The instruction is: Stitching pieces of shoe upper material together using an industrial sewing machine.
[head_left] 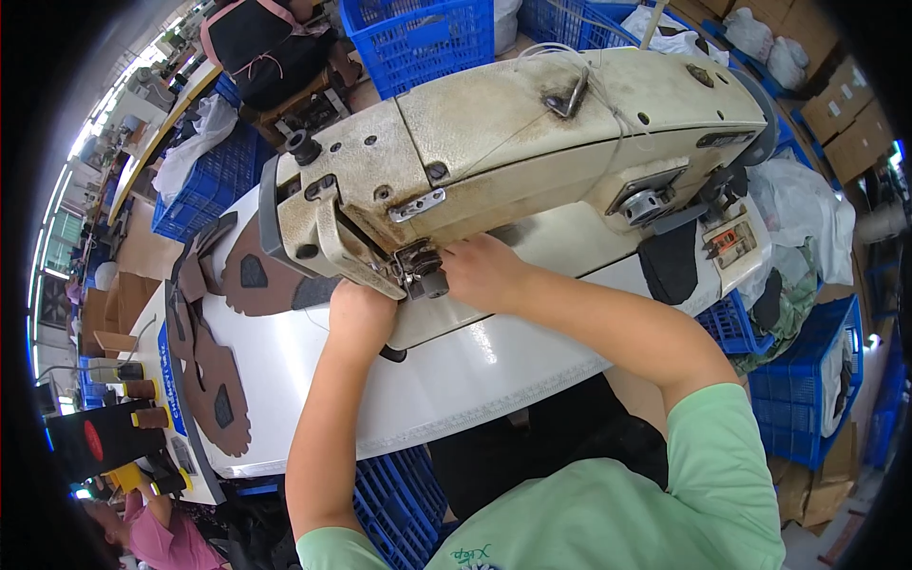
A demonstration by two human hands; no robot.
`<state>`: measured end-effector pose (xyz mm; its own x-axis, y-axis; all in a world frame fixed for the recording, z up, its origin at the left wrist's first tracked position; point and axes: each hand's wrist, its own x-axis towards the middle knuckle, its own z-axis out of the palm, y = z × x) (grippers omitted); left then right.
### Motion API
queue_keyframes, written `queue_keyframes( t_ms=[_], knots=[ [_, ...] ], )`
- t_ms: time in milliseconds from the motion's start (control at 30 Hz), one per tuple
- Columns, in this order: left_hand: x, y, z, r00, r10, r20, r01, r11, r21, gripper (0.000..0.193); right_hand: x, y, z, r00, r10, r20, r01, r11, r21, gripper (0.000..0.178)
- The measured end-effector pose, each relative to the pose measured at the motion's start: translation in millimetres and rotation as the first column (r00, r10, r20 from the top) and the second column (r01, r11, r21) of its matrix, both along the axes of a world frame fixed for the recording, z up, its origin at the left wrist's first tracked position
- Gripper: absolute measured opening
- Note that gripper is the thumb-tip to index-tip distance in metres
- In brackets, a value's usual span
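The fingers of the left hand [364,309] reached in under the head of the machine and were mostly hidden, so whether they gripped anything could not be told. Those of the right hand [480,271] were bent close behind the needle mechanism, their tips covered too, and their hold could not be told either.

At the far left, brown and yellow thread spools [141,389] lay beside the worktop. Next, on the left end of the glossy white worktop [427,399], a loose heap of brown flat pieces with scalloped edges and dark patches [214,385] sprawled along the rim. Right of the heap lay the nearest work, a brown flat piece with a small black patch [280,285]; it rested left of the left hand, with a dark grey strip [315,293] at its right side running up to that hand's fingers. Any part farther right was out of sight.

A worn cream-coloured sewing machine [494,133] stretched across the middle, its dark metal needle mechanism [416,261] standing between the two hands. Beyond the right hand, well apart from its fingers, lay a black flat piece [668,261], then a small open compartment with red parts [730,242]. Farthest right stood a blue plastic crate [787,408].
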<state>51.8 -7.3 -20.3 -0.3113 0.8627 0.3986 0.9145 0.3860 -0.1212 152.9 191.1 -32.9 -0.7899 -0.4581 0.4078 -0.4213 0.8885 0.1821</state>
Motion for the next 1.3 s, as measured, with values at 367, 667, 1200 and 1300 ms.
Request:
queue_keyframes(
  t_ms=[367,667,1200,1300],
  knots=[
    [-1,0,6,0.997,0.033,0.072,-0.028,0.997,-0.074,0.016,67,23,38,0.977,0.047,-0.206,-0.107,0.951,-0.289,0.012],
    [-2,16,15,0.986,-0.039,0.161,0.039,0.999,0.001,0.021,190,349,148,0.481,-0.87,0.103,0.524,0.191,-0.83,0.046],
    [-8,-6,12,0.986,0.015,0.164,0.003,0.994,-0.105,0.035,172,286,62,0.55,-0.801,-0.235,0.07,0.325,-0.943,0.043],
    [-9,-3,13,0.978,0.057,0.201,-0.031,0.99,-0.134,0.033,181,298,63,0.506,-0.862,-0.04,0.339,0.241,-0.909,0.043]
  ],
)
